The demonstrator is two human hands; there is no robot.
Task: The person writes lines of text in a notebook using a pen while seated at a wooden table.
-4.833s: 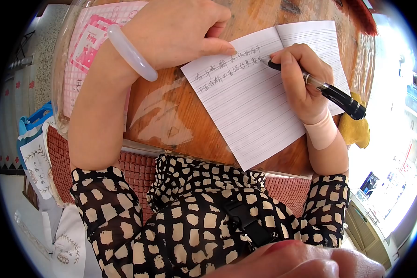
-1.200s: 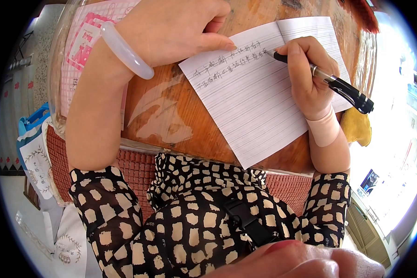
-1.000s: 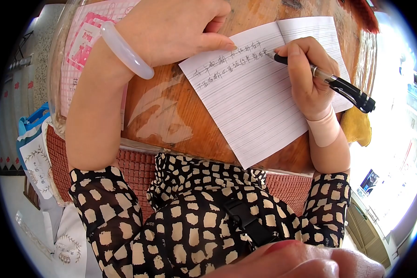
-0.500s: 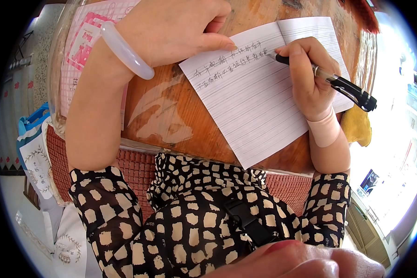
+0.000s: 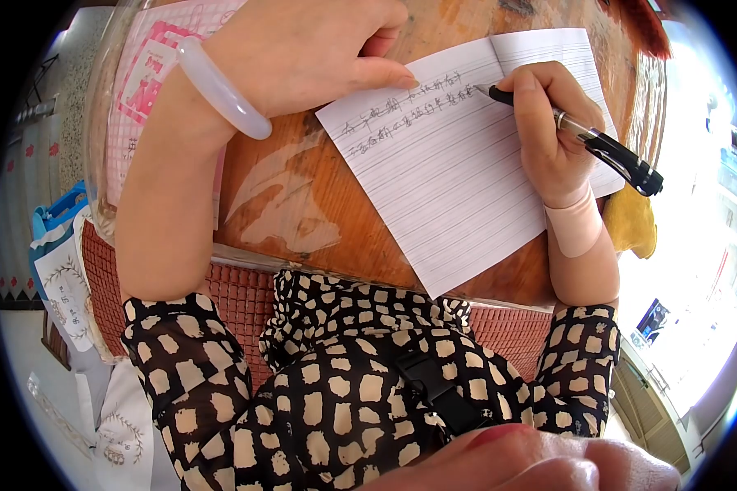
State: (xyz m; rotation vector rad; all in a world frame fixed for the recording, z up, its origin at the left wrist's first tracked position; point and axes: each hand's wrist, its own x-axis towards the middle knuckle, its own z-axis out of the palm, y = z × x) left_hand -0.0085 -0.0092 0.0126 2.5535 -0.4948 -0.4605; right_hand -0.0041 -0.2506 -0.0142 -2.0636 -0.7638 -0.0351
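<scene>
A sheet of lined white paper (image 5: 450, 196) lies at a slant on the wooden table, with two rows of handwriting near its upper part. My right hand (image 5: 553, 135) is closed around a black-and-silver pen (image 5: 618, 157), whose tip meets the paper at the end of the second written row. My left hand (image 5: 327, 53) rests palm down at the paper's upper left, its thumb stretched out onto the sheet's edge. The other left fingers are bent and partly hidden; nothing shows in them. A pale bangle (image 5: 221, 92) circles my left wrist.
The wooden table (image 5: 262, 204) has a clear cover along its edge. A pink-and-white printed sheet (image 5: 143, 90) lies under my left forearm. A red woven seat (image 5: 106, 282) shows below the table edge. A mustard-coloured object (image 5: 633, 225) is beyond my right wrist.
My right hand has shifted very slightly, with the pen tip moving a little on the second row. My left hand and the paper have stayed put.
</scene>
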